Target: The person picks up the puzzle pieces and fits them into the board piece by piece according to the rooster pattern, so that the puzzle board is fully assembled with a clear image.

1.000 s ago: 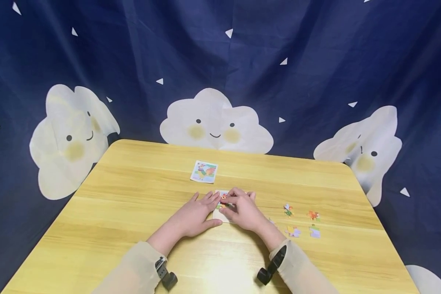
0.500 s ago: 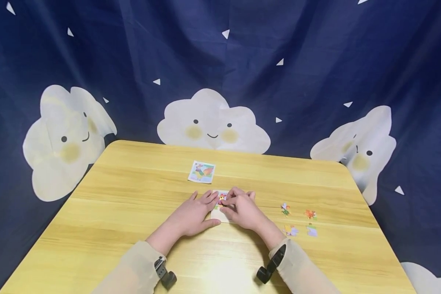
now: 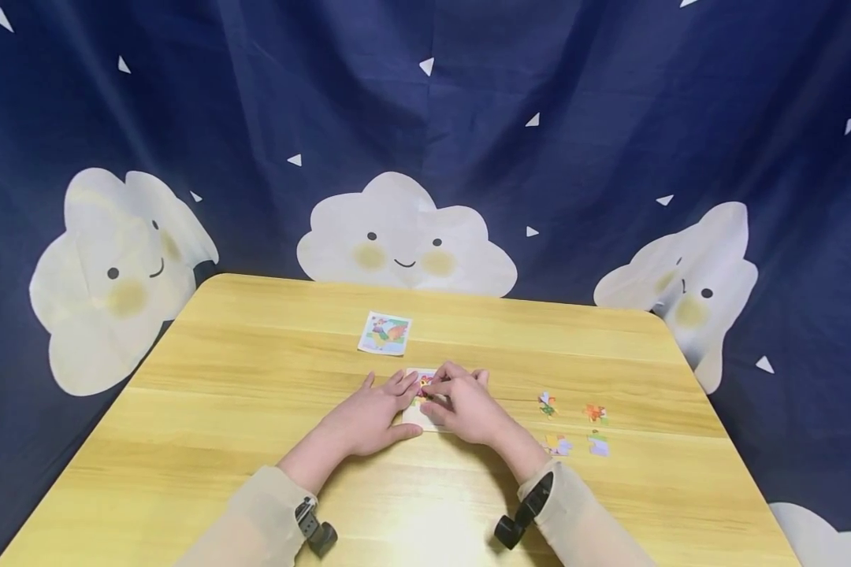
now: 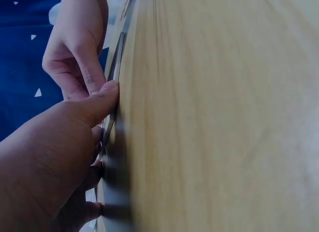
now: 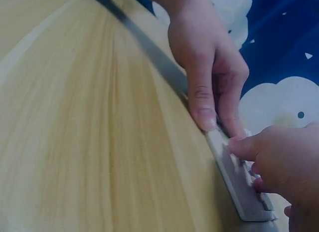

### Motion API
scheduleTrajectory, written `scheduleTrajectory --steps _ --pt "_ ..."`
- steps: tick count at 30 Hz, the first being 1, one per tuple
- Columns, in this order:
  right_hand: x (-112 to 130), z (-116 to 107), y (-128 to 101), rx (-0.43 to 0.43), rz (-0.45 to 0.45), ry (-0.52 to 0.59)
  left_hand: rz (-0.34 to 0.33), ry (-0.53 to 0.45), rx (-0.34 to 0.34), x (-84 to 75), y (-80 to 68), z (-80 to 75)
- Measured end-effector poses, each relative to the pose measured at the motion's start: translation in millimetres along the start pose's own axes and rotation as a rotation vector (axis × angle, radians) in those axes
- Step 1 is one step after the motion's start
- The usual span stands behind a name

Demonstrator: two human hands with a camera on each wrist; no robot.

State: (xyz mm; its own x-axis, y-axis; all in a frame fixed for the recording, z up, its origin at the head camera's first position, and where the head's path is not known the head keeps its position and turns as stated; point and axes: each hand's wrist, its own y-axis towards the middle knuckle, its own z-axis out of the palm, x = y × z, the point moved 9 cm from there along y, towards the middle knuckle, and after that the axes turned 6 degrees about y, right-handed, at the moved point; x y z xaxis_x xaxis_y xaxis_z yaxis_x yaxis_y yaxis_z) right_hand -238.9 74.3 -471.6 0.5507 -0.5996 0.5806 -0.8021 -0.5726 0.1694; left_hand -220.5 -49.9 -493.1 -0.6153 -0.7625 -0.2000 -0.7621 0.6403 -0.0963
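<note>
A small white-bordered jigsaw tray (image 3: 415, 417) lies on the table between my hands, part of its picture in place at the far side. My left hand (image 3: 369, 413) rests along its left side with fingers extended. The left thumb (image 5: 207, 119) touches a near corner of the tray. My right hand (image 3: 471, 405) comes over the tray from the right. Its thumb and forefinger pinch a puzzle piece (image 3: 424, 383) with red and yellow on it at the tray's surface, mostly covered by the fingers. The right hand also covers the tray's right part.
Several loose puzzle pieces lie to the right: a green and lilac one (image 3: 547, 404), an orange one (image 3: 596, 413) and a pale lilac one (image 3: 599, 445) among them. Beyond the tray is a square picture card (image 3: 384, 333). A dark blue curtain (image 3: 581, 79) hangs behind the table.
The head view has shifted slightly, so the table and things on it slide left. Both hands keep nearly the same pose at the tray, the right fingertips moving only slightly over the piece.
</note>
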Motion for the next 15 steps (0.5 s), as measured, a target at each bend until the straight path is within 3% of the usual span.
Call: scheduleTrajectory --steps 6,15 --pt "4.4 -9.8 -4.2 0.011 -0.018 0.075 -0.004 -0.014 -0.003 0.0 0.2 -0.6" --pt "-3.1 -42.6 -20.4 -0.053 -0.04 0.147 -0.011 -0.032 -0.013 -1.1 -0.3 -2.2"
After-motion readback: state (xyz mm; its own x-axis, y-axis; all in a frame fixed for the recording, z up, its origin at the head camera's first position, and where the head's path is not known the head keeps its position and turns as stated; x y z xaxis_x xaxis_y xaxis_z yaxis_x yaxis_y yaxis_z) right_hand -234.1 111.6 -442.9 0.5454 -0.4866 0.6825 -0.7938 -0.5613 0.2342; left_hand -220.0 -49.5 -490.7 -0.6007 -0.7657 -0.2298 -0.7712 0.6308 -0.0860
